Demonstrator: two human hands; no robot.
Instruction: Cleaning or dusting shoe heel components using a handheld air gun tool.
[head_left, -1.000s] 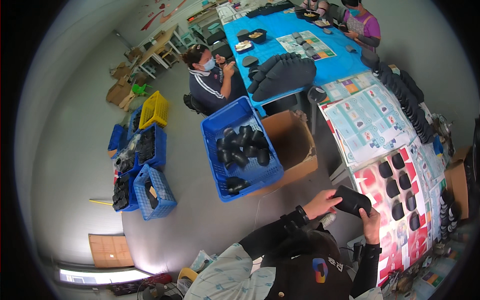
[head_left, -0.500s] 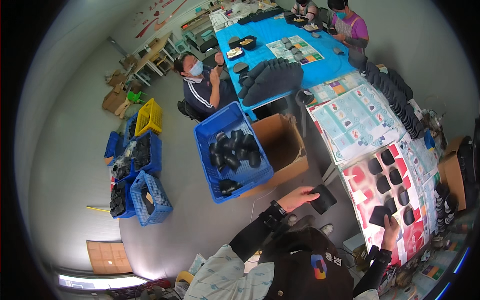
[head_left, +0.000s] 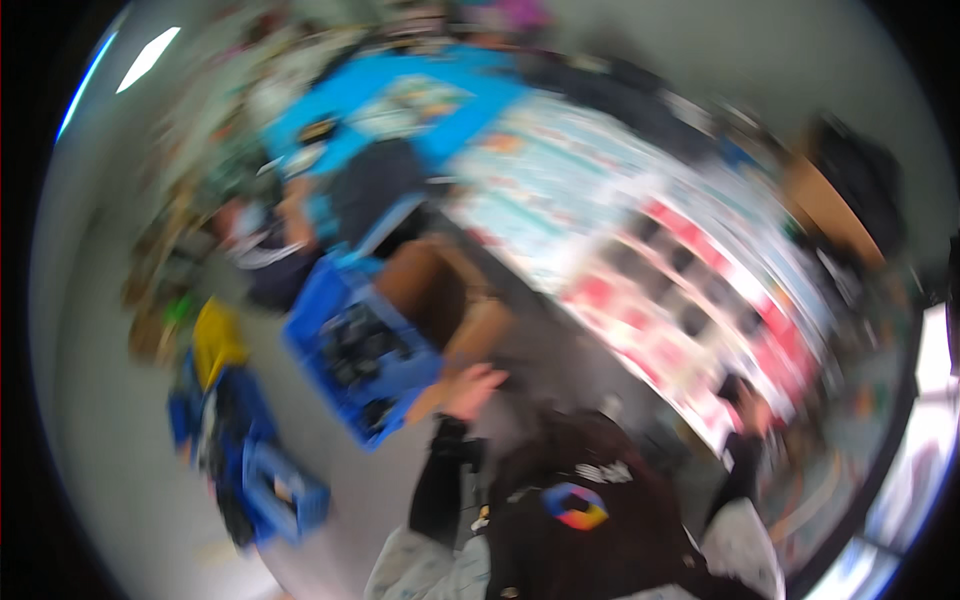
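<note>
The whole view is smeared by motion blur. The left hand (head_left: pixel 468 392) is held out in front of the body, by the near corner of an open cardboard box (head_left: pixel 482 325). Its fingers are extended and loosely spread, with nothing visible between them. A blue crate (head_left: pixel 312 345) sits against the box on its left side, with a heap of black pads (head_left: pixel 362 342) in it.

The right hand (head_left: pixel 754 410) is over the near end of the desk (head_left: pixel 555 195), close to its near left corner. A dark pad (head_left: pixel 736 386) shows at its fingers; the blur hides whether they grip it or merely touch it, so how far they are closed cannot be told.

A red-and-white sheet (head_left: pixel 640 345) covers the near part of the desk, reaching its left edge. More black pads lie on it in rows running lengthwise. Pale printed sheets (head_left: pixel 530 215) cover the desk toward its far end, where a blue-covered table (head_left: pixel 345 165) adjoins.

Another person (head_left: pixel 280 265) sits by the left edge of that table. A yellow crate (head_left: pixel 217 345) and a light blue basket (head_left: pixel 318 505) stand on the floor (head_left: pixel 345 490) to the left.
</note>
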